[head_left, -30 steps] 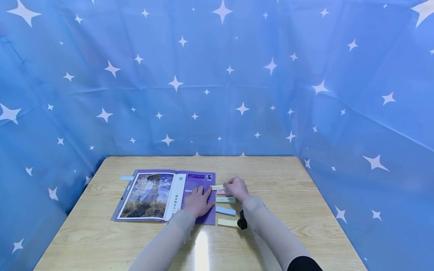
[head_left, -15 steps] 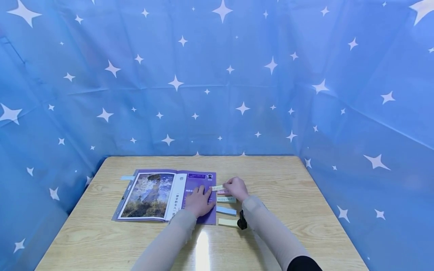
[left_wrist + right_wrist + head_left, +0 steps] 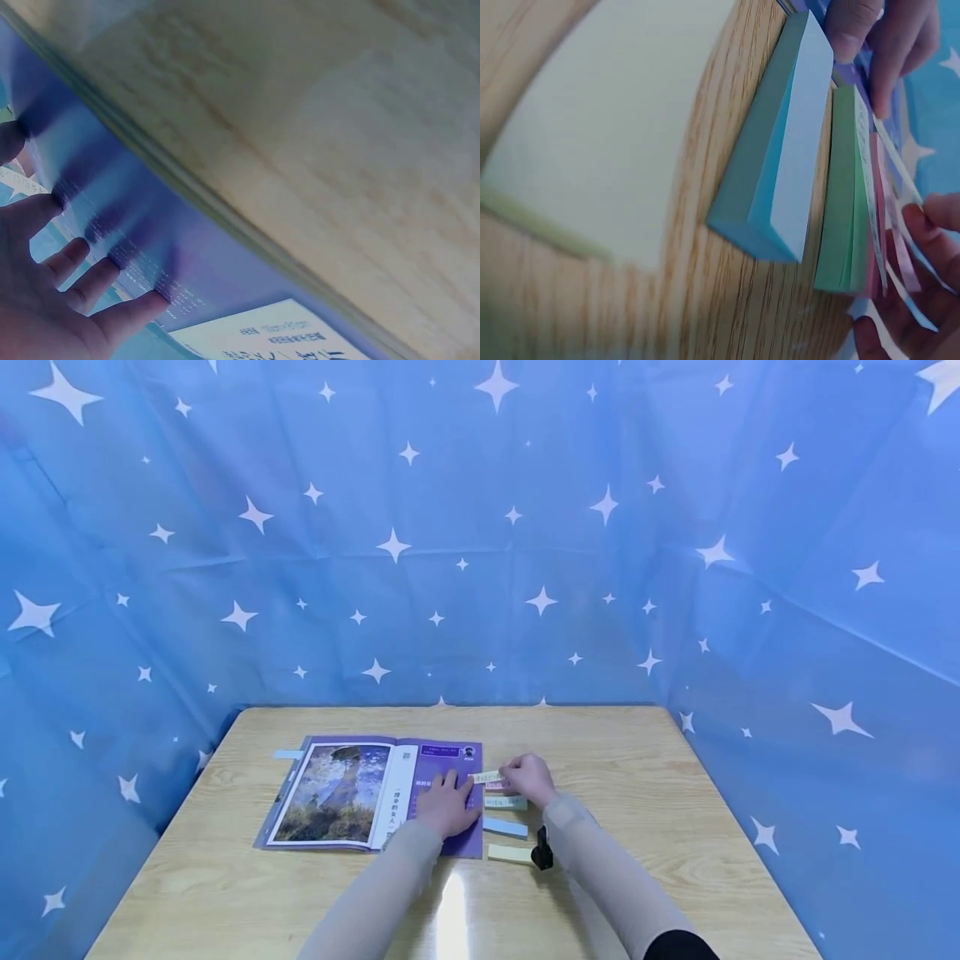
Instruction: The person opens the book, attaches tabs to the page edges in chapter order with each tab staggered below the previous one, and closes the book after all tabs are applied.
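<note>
Pinching a paper strip point(image 3: 487, 777), the right hand point(image 3: 529, 779) is toward the table's point(image 3: 607, 747) far edge; the spread left hand point(image 3: 447, 808) touches the book point(image 3: 330, 802).

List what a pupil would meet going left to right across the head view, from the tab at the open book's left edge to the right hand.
Pale blue tab → printed painting → white band of vertical writing → left hand → pale paper strip → right hand.

Purple pg. point(image 3: 468, 842) txt too sm.; yellow pad point(image 3: 611, 131) blurry, cut off, R-wrist view.
</note>
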